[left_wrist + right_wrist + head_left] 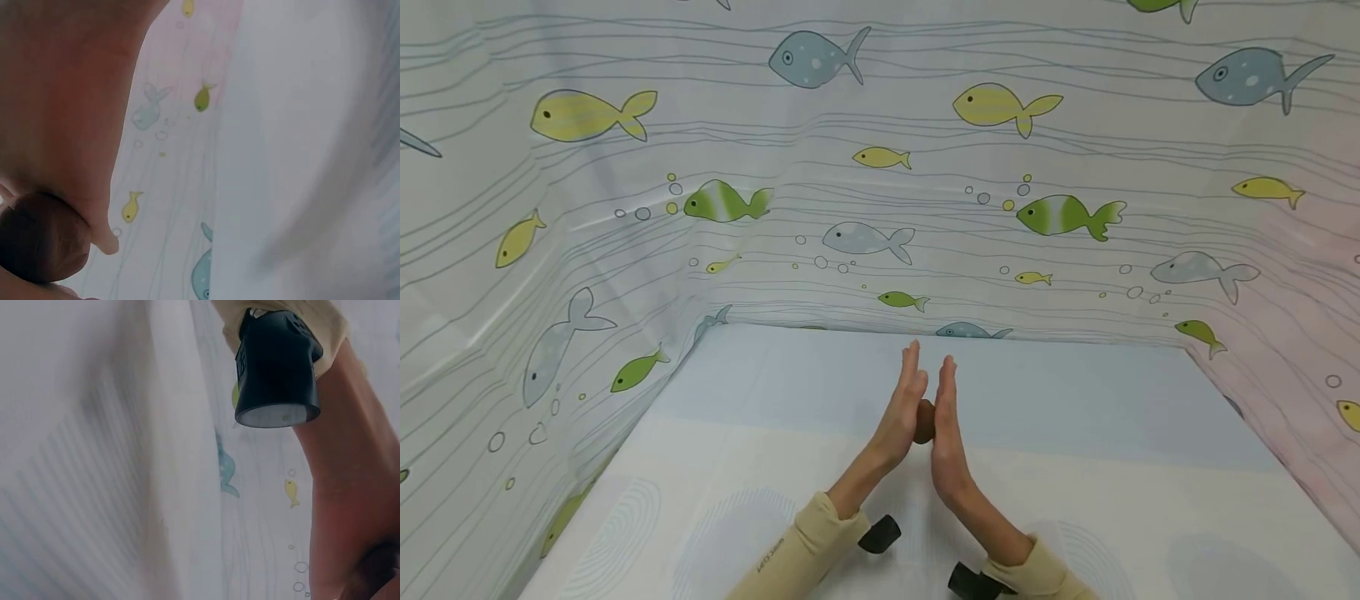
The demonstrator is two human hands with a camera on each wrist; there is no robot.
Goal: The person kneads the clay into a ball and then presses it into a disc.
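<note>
A dark brown rounded lump (924,422) sits between the two palms, above the table. My left hand (897,417) presses it from the left, fingers straight and pointing away from me. From the right, the flat palm of my right hand (950,442) presses against it. The fingertips of the two hands stand apart. Seen close in the left wrist view, the brown lump (47,237) has a smooth, slightly uneven surface; what it is made of I cannot tell. Only a dark part of the lump (378,572) shows in the right wrist view, at the lower right corner.
Under the hands lies a table with a pale blue and white patterned cover (1075,417). A fish-print curtain (925,192) hangs round its back and sides. Black wrist cameras (880,534) sit at both beige sleeves (808,546).
</note>
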